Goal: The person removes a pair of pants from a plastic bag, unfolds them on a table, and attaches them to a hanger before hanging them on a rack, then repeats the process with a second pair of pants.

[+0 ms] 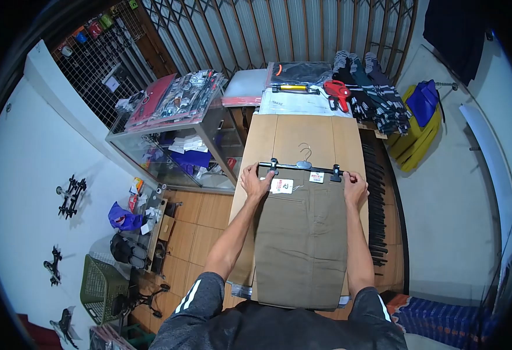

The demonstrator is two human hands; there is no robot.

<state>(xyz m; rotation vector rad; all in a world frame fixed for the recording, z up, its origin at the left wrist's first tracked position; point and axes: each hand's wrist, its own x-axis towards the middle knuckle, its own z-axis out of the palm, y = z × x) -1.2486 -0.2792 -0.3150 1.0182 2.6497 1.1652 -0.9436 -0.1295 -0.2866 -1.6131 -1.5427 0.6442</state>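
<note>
Olive-brown trousers [302,245] lie folded lengthwise on a cardboard-covered table, waistband away from me. Along the waistband runs a black clip hanger [294,167] with a metal hook, its two clips at the left and right of the waist. My left hand [257,182] is closed on the hanger's left end, thumb by the left clip. At the right end, my right hand [355,189] is closed with its fingertips on the hanger beside the right clip. Two white printed tags [282,186] hang near the waistband.
Beyond the cardboard [291,131] lie a red tag gun [337,94], plastic-wrapped garments [296,73] and stacked dark clothes [369,93]. A glass display case [174,125] stands left. Several black hangers [375,210] line the table's right side. A green basket [101,289] is at lower left.
</note>
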